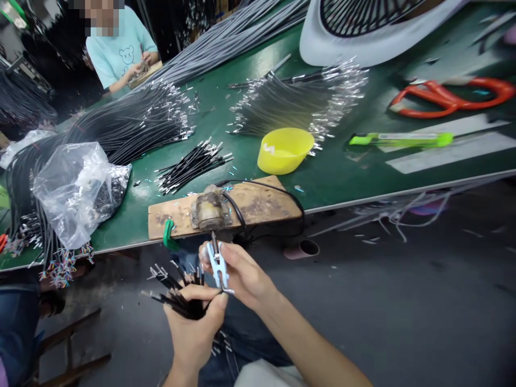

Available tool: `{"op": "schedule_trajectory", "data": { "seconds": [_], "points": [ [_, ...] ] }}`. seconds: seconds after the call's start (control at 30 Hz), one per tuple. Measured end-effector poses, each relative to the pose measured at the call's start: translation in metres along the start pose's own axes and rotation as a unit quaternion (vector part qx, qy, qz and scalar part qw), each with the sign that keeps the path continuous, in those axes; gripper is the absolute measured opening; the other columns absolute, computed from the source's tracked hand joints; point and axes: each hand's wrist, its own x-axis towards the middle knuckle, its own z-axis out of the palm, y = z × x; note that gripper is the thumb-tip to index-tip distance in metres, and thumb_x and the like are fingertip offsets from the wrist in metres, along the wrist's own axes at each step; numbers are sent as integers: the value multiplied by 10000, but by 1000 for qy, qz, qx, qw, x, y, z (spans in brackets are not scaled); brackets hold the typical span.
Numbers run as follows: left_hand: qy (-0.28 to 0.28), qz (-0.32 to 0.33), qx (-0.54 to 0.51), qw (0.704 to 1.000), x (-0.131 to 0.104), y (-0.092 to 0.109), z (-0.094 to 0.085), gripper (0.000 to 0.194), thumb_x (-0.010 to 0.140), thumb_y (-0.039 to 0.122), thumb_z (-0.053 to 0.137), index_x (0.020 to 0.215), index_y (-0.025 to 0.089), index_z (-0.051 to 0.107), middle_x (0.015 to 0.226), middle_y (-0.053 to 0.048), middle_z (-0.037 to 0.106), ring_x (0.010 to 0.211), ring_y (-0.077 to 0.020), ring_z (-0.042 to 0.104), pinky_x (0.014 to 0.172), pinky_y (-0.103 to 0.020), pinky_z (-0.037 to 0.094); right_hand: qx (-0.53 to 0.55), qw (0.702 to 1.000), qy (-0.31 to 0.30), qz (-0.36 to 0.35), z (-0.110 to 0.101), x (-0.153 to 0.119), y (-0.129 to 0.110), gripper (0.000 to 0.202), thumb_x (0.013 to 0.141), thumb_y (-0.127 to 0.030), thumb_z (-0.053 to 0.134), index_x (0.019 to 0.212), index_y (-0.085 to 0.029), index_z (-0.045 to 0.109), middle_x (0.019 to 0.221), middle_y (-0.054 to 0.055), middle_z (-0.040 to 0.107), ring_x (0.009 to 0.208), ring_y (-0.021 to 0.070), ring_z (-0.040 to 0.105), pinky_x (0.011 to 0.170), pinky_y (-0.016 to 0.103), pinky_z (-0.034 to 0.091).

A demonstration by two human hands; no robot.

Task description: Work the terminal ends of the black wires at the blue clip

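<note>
My left hand [191, 333] is closed around a bundle of short black cables [173, 303] with stripped, silvery ends. Between its thumb and forefinger it pinches one cable end. My right hand [248, 271] grips a light blue clip [217, 266], shaped like a clothespin, with a dark metal tip pointing up at the bench. The clip's lower end meets the pinched cable end, near a small shiny piece [228, 291]. Just beyond my hands, a worn metal block [210, 208] sits on a wooden board [266, 204] at the bench edge.
On the green bench [242, 156] lie loose short cables [193, 165], long cable bundles [137, 115], a yellow ring [286, 151], a plastic bag [76, 188], orange-handled scissors [451, 98] and a green cutter [403, 140]. A fan [322, 51] stands behind. A co-worker [121, 54] sits at the far left.
</note>
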Motion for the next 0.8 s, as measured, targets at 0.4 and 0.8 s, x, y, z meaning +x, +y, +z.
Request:
{"op": "schedule_trajectory", "data": {
  "seconds": [0.4,0.8],
  "points": [
    [-7,-64,-36,997,-7,-7,-9,112,591,324,759,549,233,710,485,-13,617,472,-147,506,511,-284,434,-79,993,74,-37,-41,-12,7,402,653,-571,680,721,-174,668,556,-10,548,501,112,464,512,249,410],
    [-53,-162,-44,984,-23,-37,-4,202,620,355,723,615,159,675,518,-15,576,471,-124,482,466,-246,431,-574,751,23,-325,-5,-53,14,34,753,-181,655,771,-208,648,675,27,621,652,182,513,606,316,407]
  ]
}}
